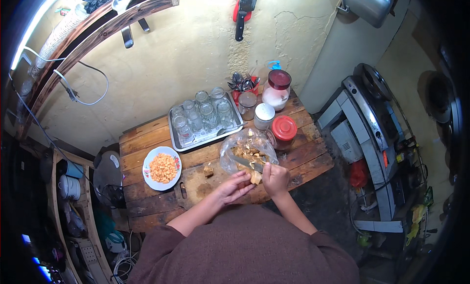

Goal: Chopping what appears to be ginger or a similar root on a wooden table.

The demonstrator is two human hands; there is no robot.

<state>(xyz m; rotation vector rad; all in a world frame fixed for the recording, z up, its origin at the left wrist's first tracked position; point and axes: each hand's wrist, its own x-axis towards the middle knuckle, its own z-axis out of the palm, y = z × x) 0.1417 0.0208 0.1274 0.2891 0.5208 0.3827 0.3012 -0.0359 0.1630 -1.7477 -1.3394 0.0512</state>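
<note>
My right hand (275, 178) is wrapped round the handle of a knife (243, 161), its blade pointing left above a clear plastic bag (227, 159). Pinched in my left hand (236, 187) is a pale yellow piece of root vegetable (256, 177), close under the blade; its exact kind does not show. Brown and pale peelings (250, 149) lie in the bag. On the wooden cutting board (197, 186), left of the bag, sits a small brown-skinned chunk (208, 172). A white plate (152, 184) with a flowered rim holds a heap of orange diced cubes (163, 168).
Behind the board stands a metal tray (183, 148) with several upside-down glasses (208, 113). Lidded jars (284, 130) and a red cutlery holder (248, 95) line the table's right back. A stove (364, 107) is at right, shelves (73, 201) at left.
</note>
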